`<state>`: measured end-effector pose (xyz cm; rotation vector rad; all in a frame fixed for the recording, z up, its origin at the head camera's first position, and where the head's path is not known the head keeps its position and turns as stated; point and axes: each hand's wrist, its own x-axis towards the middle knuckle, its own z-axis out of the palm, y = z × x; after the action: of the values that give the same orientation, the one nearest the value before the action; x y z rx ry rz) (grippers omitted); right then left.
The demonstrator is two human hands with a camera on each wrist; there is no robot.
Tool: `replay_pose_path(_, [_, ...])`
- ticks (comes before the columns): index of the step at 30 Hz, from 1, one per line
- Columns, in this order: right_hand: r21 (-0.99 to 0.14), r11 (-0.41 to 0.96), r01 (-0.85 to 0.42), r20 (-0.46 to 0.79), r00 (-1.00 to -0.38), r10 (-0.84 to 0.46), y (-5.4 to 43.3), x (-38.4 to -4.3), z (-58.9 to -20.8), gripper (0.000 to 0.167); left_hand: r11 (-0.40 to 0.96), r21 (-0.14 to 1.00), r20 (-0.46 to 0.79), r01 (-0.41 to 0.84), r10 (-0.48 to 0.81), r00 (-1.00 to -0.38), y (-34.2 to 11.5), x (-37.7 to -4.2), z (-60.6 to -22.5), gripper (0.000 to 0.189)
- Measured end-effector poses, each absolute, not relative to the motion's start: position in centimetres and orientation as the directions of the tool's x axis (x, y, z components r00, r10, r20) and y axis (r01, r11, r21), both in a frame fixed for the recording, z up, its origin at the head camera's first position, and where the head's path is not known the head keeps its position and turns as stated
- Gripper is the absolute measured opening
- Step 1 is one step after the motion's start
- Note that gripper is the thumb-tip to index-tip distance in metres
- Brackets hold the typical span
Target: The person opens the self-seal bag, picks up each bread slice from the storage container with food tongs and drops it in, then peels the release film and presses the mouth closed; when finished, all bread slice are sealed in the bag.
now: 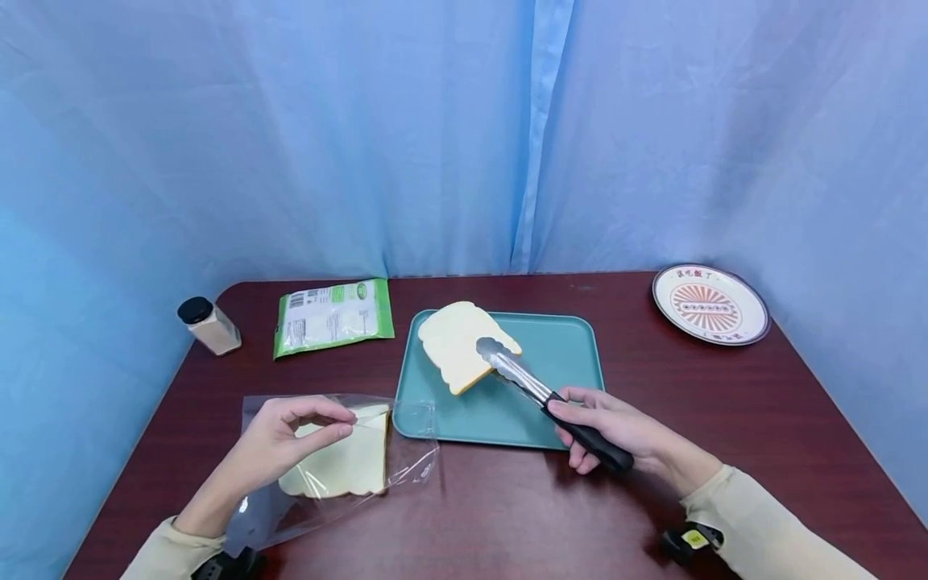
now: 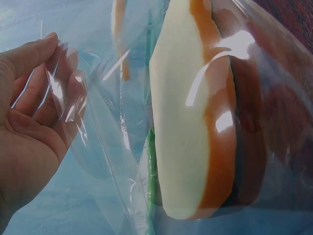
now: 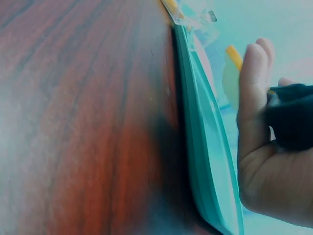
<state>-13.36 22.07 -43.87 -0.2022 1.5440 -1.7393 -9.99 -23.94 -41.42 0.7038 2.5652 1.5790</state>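
Bag (image 1: 409,451), clear and thin, is pinched between thumb and fingers of the left hand (image 1: 290,439); a bagged slice (image 1: 341,467) of bread shows beneath that hand. Between the hands, a second slice (image 1: 457,342) hangs tilted over a tray (image 1: 558,346), its edge in tongs (image 1: 532,387) gripped by the curled right hand (image 1: 627,423). Handling it well probably calls for a light, steady squeeze, so the bread neither dents nor slips, with the film lifted taut.
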Motion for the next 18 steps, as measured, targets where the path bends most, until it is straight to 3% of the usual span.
replay_pose_path(9, [-0.946, 0.117, 0.303, -0.304, -0.702, -0.644, 22.9, -13.4, -43.0, 0.043, 0.362, 0.859, 0.202, 0.362, 0.410, -0.889, -23.8, -10.0, -41.5, 0.018])
replay_pose_path(18, [-0.976, 0.088, 0.200, -0.203, -0.682, -0.703, 23.9, -13.8, -42.1, 0.030, 0.348, 0.859, 0.218, 0.377, 0.417, -0.882, -23.7, -10.3, -41.5, 0.019])
